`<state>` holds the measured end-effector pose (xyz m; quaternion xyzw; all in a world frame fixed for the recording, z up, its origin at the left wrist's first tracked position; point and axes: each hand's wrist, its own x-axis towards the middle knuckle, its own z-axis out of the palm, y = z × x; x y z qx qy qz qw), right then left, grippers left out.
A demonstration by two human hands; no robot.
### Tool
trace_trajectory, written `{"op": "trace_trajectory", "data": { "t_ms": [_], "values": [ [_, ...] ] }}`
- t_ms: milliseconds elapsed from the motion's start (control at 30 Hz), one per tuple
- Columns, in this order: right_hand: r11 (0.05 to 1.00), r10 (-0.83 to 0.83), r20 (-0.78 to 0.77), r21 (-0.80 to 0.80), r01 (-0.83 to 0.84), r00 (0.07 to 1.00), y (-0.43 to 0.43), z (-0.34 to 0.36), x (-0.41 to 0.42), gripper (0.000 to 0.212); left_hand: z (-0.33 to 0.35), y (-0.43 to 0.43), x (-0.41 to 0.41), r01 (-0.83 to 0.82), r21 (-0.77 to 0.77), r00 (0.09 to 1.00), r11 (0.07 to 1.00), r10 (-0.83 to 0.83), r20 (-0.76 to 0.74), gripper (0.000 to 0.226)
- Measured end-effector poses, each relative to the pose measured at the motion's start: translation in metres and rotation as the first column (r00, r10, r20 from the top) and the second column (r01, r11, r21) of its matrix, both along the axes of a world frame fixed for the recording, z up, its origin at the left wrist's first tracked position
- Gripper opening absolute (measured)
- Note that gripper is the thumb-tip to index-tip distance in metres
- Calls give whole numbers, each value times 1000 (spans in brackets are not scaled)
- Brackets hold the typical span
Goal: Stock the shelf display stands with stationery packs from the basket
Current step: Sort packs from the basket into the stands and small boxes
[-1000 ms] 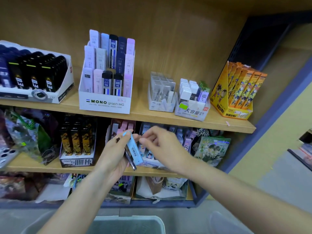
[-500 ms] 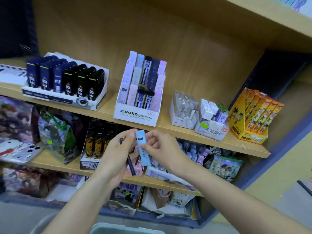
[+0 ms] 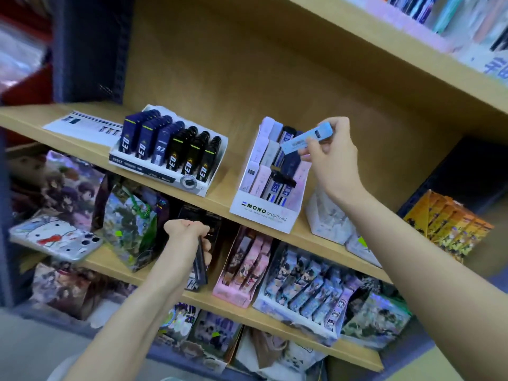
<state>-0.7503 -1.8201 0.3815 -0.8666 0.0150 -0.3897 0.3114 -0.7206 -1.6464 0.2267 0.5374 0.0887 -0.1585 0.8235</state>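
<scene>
The right thumb and fingertips [image 3: 312,153] are clamped on the right end of a slim pale blue plastic stationery pack [image 3: 303,141]. The rest of the right hand [image 3: 331,156] is raised with its wrist bent, and the forearm runs down to the near right. The pack is held above the upper rows of the white cardboard MONO display stand [image 3: 261,214], which stands on the middle wooden shelf board [image 3: 220,200]. I cannot tell whether the pack touches the packs already in the stand.

The left hand [image 3: 187,236] has its fingers curled round a few dark slim packs [image 3: 200,268] that hang downward in front of the lower shelf. Its forearm stretches back to the near left.

Half a second ago both hands met in front of the lower shelf, with the blue pack upright between them. Now the right hand alone has carried it up and to the right, while the left hand stays low with the dark packs.

The blue pack is a long flat rectangle, tilted with its left end lower. It has a darker mark near the gripped end, and its print is too blurred to read.
</scene>
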Motion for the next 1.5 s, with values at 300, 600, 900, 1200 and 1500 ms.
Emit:
{"op": "trace_trajectory", "data": {
  "t_ms": [300, 600, 900, 1200, 1500],
  "values": [
    [977, -130, -60, -177, 118, 990, -15, 6, 23, 10, 4, 21, -22, 15, 69, 960, 998, -33, 279, 21],
    [978, -60, -83, -203, 42, 995, -20, -3, 32, 8, 5, 15, -25, 19, 113, 931, 993, -59, 361, 22],
    [766, -290, -186, -633, 111, 939, -24, -8, 54, 20, 3, 14, -20, 60, 87, 948, 994, -84, 308, 22],
    [711, -346, -132, -683, 167, 929, -24, -2, 59, 18, 9, 15, -23, 92, 68, 936, 993, -109, 336, 12],
    [680, -352, -39, -697, 227, 935, -15, -15, 47, 32, 12, 17, -29, 139, -18, 929, 990, -124, 349, 21]
  ]
}}
